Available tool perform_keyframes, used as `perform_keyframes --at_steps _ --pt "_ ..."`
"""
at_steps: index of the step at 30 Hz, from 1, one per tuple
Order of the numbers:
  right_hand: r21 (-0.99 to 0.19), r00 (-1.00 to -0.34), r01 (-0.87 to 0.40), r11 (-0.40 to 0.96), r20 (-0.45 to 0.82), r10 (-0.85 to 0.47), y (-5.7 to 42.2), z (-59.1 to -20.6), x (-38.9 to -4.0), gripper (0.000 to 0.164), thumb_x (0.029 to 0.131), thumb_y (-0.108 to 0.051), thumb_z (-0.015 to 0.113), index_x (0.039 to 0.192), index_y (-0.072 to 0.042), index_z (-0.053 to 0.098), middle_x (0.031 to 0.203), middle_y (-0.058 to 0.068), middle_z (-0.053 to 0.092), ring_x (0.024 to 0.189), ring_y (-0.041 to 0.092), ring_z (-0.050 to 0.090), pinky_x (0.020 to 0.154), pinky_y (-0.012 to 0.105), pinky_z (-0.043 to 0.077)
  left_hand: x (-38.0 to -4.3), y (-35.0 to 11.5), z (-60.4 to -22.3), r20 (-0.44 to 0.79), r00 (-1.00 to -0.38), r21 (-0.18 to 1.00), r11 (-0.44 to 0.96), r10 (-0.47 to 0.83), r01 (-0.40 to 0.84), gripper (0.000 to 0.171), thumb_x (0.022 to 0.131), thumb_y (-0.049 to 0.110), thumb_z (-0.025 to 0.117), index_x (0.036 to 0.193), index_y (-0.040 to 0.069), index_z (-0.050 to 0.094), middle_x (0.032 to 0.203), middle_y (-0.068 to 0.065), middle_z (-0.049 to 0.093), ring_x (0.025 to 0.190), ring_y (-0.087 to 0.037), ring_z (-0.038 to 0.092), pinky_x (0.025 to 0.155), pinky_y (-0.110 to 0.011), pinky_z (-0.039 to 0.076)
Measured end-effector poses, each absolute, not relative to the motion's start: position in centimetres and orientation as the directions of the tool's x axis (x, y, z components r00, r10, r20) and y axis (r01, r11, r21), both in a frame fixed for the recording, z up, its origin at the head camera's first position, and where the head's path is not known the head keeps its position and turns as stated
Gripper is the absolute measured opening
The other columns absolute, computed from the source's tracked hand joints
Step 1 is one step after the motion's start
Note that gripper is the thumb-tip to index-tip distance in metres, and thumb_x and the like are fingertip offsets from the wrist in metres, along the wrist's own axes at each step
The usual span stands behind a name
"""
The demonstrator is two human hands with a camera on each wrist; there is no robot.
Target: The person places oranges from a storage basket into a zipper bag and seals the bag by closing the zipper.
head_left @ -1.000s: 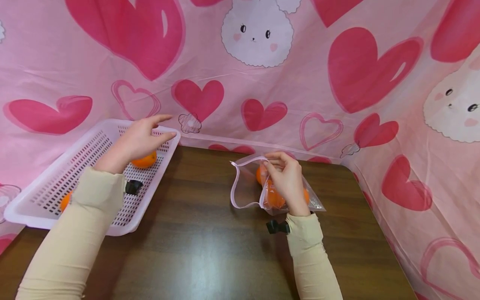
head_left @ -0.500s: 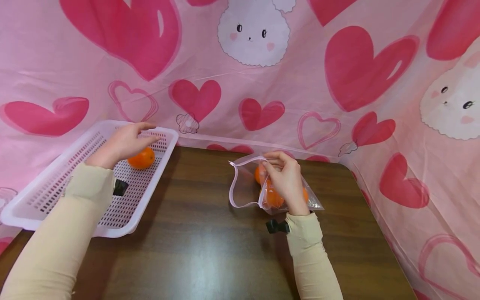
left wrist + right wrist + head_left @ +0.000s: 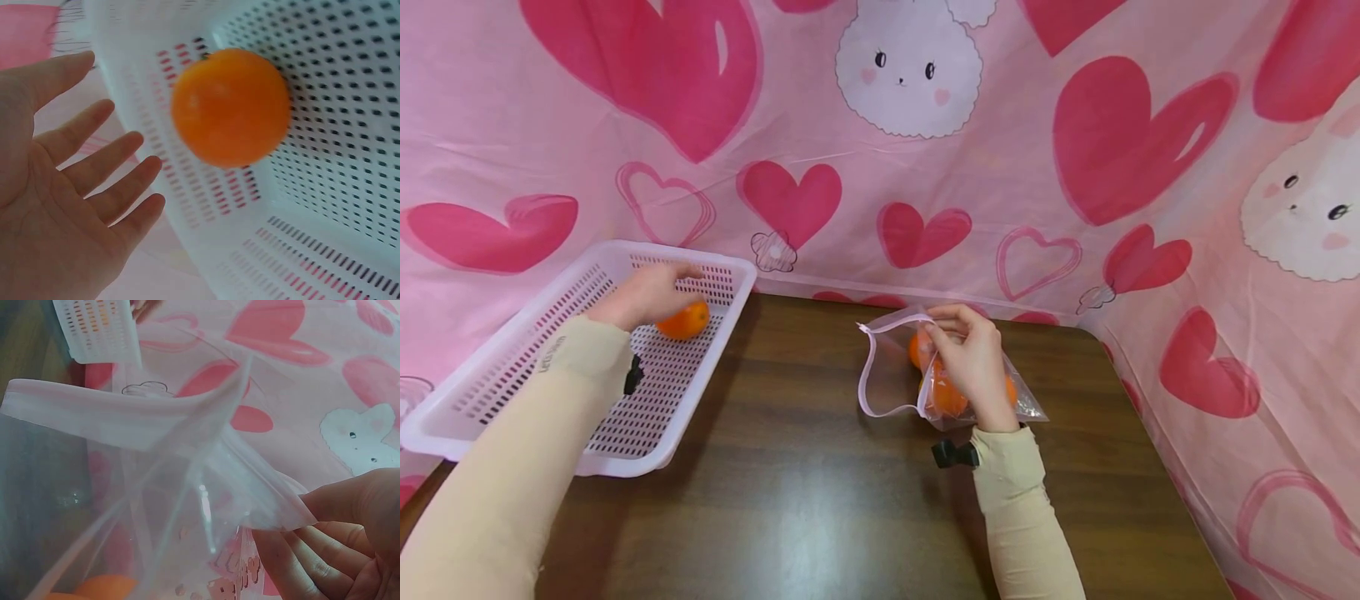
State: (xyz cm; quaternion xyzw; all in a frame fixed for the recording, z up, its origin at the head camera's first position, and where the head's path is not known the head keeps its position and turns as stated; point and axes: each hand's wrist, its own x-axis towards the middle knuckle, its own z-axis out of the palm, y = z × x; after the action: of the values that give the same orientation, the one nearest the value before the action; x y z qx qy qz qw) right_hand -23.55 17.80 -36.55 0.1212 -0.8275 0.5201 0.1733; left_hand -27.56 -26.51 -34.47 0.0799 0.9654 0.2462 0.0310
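My left hand (image 3: 646, 297) hovers over the far part of a white plastic basket (image 3: 706, 367). Its fingers are spread and relaxed in the left wrist view, apart from an orange (image 3: 231, 107) that lies in the basket beneath them. On the right, my right hand (image 3: 973, 358) pinches the rim of a clear zip bag (image 3: 187, 425) between thumb and fingers. The bag lies on its side with its mouth gaping to the left. Several oranges (image 3: 949, 395) are inside it, partly covered by the hand and the film.
A brown wooden table (image 3: 797, 467) carries the basket at left and the bag at right. Behind them hangs a pink cloth (image 3: 820, 108) with hearts and rabbit faces. My left sleeve (image 3: 512, 450) covers part of the basket's near left side.
My left hand has moved left and down, lower over the basket's orange. An orange near the left sleeve has gone out of sight behind it. The right hand keeps its pinch on the bag.
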Motion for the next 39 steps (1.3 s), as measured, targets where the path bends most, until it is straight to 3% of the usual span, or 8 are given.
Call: perform_keyframes --at_steps 8,19,31,39 --pt "-0.822 -0.913 -0.376 0.427 0.408 -0.019 17.9 -36.6 -23.6 0.016 0.091 -0.005 0.076 0.107 -0.003 0.075 0.096 0.01 0.076 0.086 0.023 0.073 0.078 0.022 0.056 -28.3 -26.7 -35.9 -0.015 -0.983 0.422 0.893 0.18 0.157 0.06 0.095 0.023 0.069 0.143 -0.006 0.049 0.142 -0.035 0.046 0.126 -0.054 0.042 0.107 -0.069 0.03" --pt "-0.828 -0.919 -0.361 0.429 0.393 -0.015 17.9 -36.6 -23.5 0.016 0.092 -0.007 0.076 0.108 -0.004 0.074 0.097 0.01 0.075 0.087 0.025 0.073 0.079 0.024 0.057 -28.7 -26.5 -37.5 -0.064 -0.99 0.416 0.905 0.128 0.09 0.069 0.088 0.021 0.073 0.148 -0.001 0.046 0.13 -0.033 0.052 0.108 -0.048 0.048 0.1 -0.067 0.038" --pt "-0.813 -0.911 -0.379 0.443 0.41 -0.027 18.0 -36.6 -23.4 0.015 0.092 -0.005 0.076 0.107 -0.004 0.074 0.096 0.01 0.076 0.087 0.027 0.073 0.078 0.023 0.057 -27.8 -27.1 -38.6 -0.062 -0.991 0.386 0.919 0.118 0.085 0.074 0.079 0.01 0.079 0.142 -0.009 0.045 0.122 -0.037 0.053 0.104 -0.051 0.048 0.095 -0.065 0.04" --pt "-0.807 -0.907 -0.388 0.446 0.419 -0.031 18.1 -36.7 -23.3 0.015 0.092 -0.005 0.076 0.107 -0.004 0.075 0.096 0.009 0.076 0.087 0.022 0.073 0.078 0.022 0.056 -27.5 -27.0 -38.8 -0.072 -0.993 0.375 0.925 0.093 0.06 0.078 0.076 0.013 0.082 0.14 -0.009 0.043 0.121 -0.037 0.053 0.105 -0.051 0.048 0.097 -0.066 0.039"
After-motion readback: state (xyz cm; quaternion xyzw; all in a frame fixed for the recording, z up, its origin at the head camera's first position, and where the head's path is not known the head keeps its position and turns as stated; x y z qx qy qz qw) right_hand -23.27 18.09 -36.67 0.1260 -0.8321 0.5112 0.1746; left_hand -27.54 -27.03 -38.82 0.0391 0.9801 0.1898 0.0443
